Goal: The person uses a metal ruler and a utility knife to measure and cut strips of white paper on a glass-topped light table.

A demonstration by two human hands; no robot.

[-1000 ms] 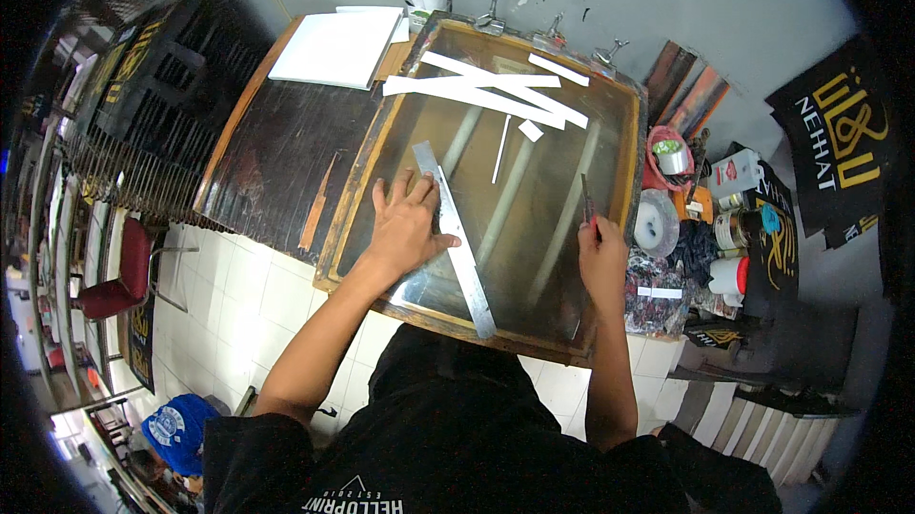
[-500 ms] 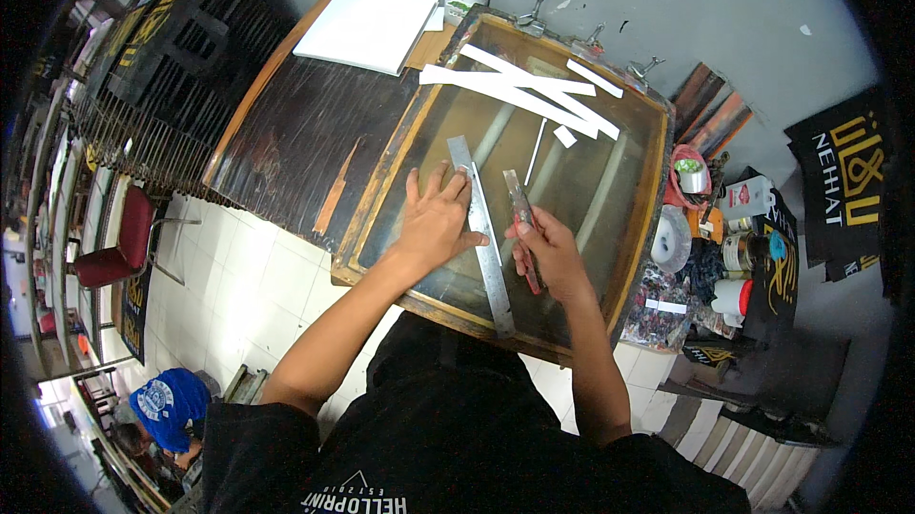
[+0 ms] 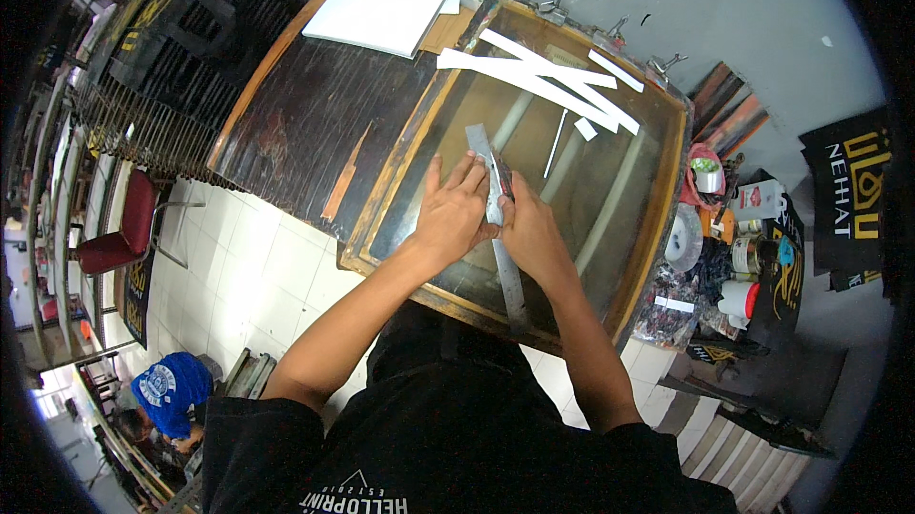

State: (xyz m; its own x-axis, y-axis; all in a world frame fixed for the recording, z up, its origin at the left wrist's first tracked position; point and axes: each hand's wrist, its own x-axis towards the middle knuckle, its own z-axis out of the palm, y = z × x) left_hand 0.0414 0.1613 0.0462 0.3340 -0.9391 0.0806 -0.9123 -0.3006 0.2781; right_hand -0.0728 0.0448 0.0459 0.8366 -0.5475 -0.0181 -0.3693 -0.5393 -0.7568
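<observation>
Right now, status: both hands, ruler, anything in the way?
Left hand flat on metal ruler. Right hand gripping cutter along ruler's edge. White strips beyond, apart from both hands.

A head-worn fisheye view looks down from near above the hands and glass-topped table.
</observation>
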